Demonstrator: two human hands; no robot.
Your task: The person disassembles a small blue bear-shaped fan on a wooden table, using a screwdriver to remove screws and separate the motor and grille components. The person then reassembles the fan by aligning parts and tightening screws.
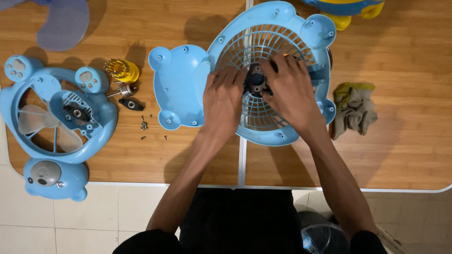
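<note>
A: Where do the hands sit?

B: Both rest on the round blue fan grille (pixel 263 117), at its hub. The left hand (pixel 222 101) lies flat-fingered, fingertips pressing the dark motor hub (pixel 256 81) from its own side. The right hand (pixel 289 89) curls over the hub from the other side, fingers bent around it; an orange tip shows just past its knuckles, but whether it grips a tool I cannot tell.

A: What crowds them?

B: Just left of the left hand, touching the grille, lies a blue bear-shaped back cover (pixel 179 84). Farther left are loose screws (pixel 144 125), a small black part (pixel 131 104), a silver bit holder (pixel 125 89) and a yellow screwdriver bit set (pixel 122 69). Beyond those lies a second blue fan (pixel 56 117), opened, with a pale blade inside. To the right of the right hand, apart from the grille, is a crumpled olive cloth (pixel 354 110).

A: Anything hidden?

B: The hands cover most of the hub, so its fastenings are not visible. A blue blade (pixel 63 21) at the far left corner and a yellow-and-blue object (pixel 346 9) past the grille are cut off by the frame.

A: Room to move?

B: The wooden table (pixel 409 150) is open right of the cloth and near its front edge, below the wrists. A seam runs under the grille, between the forearms.
</note>
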